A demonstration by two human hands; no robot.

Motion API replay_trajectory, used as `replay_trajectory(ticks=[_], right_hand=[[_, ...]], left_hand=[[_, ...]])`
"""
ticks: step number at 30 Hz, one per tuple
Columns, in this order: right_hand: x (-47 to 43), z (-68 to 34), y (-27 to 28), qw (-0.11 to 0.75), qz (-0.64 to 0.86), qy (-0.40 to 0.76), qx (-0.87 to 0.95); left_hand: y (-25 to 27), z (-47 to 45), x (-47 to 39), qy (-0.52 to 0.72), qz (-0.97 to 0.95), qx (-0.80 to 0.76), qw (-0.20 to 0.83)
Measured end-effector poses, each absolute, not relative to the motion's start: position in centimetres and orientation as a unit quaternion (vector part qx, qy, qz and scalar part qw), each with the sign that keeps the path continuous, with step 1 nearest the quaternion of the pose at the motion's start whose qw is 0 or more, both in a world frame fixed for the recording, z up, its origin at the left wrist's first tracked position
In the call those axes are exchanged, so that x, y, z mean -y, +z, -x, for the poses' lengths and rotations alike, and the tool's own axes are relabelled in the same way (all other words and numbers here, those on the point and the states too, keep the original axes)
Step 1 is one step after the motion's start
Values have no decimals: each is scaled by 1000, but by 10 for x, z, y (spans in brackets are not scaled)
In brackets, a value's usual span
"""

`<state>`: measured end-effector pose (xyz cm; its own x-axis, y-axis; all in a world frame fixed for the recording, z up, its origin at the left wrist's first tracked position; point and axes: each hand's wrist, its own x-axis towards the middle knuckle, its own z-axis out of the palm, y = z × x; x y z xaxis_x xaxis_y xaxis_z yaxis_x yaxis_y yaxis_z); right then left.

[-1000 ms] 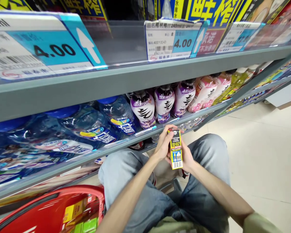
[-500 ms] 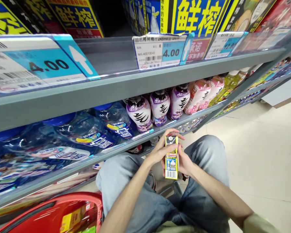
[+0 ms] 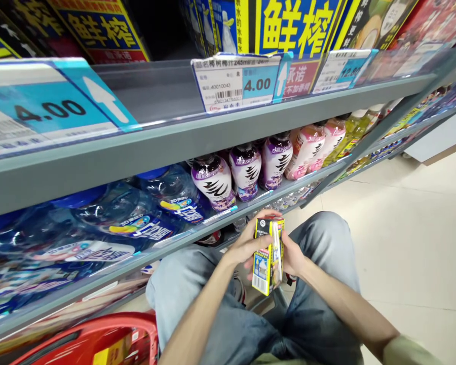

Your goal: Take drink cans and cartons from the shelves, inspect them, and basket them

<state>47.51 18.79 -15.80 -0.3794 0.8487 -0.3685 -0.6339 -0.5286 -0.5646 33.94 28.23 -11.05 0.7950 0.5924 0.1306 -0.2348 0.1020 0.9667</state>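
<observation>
Between my two hands is a small drink carton [image 3: 266, 256], black, yellow and blue, with a barcode low on one face and a white straw along another. My left hand [image 3: 247, 246] grips it from the left, thumb across the printed face and fingers around the top and back. Against its right side my right hand [image 3: 292, 256] closes, its fingers partly hidden behind the carton. The carton is tilted, above my lap and between my knees, just in front of the lower shelf edge.
Purple-labelled bottles [image 3: 212, 183], pink bottles [image 3: 306, 149] and large blue bottles [image 3: 175, 195] line the lower shelf. Cartons [image 3: 294, 28] stand above, behind a price tag [image 3: 237, 83]. A red basket [image 3: 140, 319] with packages is at lower left. Pale floor [image 3: 414, 228] lies to the right.
The carton has turned in my hands, so a second face with the straw now shows beside the barcode face. The view has shifted slightly, moving the shelf left.
</observation>
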Motion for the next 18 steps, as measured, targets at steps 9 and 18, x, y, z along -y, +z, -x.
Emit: replay_trajectory(ticks=[9,18], right_hand=[[-192,-474,-153,493,297,791,209],[-183,-462,-171,415,236,840,258]], left_hand=[[-133,-341,-279,304,-507,-169,789],[-123,-340,-276,264,-460,-65,845]])
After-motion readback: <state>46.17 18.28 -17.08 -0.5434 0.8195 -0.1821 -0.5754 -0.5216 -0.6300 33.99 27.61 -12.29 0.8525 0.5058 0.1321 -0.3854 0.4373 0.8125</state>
